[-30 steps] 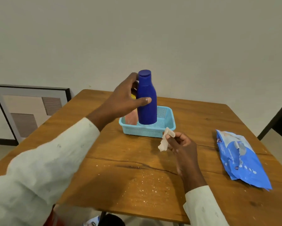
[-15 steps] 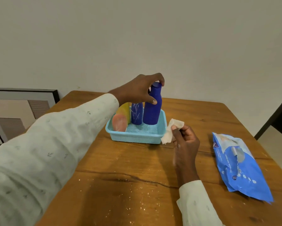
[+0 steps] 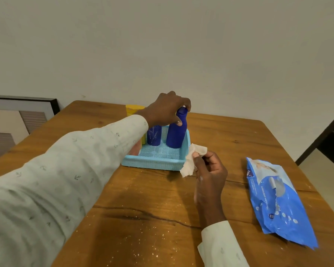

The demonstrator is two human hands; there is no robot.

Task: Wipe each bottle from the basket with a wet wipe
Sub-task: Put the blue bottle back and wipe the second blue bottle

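Blue bottle (image 3: 175,134) stands in basket (image 3: 154,162), left hand (image 3: 167,109) gripping its top.

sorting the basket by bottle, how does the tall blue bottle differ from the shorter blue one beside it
The tall blue bottle rises well above the basket rim; the shorter blue bottle stands lower, its top hidden behind the left hand. The left hand grips the tall blue bottle by its neck and cap; whether it touches the shorter blue bottle cannot be told. The tall one looks plain, the shorter one shows pale markings. Both are dark blue and stand upright at the basket's far side.
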